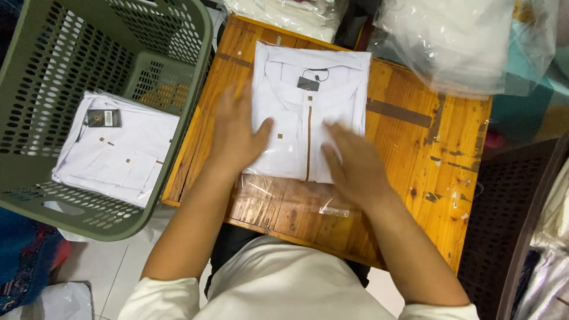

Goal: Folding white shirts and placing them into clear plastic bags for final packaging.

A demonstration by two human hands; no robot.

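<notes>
Nearest me, a clear plastic bag lies flat on the wooden bench, its open end toward six o'clock. My left hand and right hand press flat on the folded white shirt, fingers spread apart, clamped on nothing. The shirt lies under my palms and stretches away toward twelve o'clock. I judge the slick bag could slide or bunch, creasing the fold. At nine o'clock, a green basket holds another packed shirt.
</notes>
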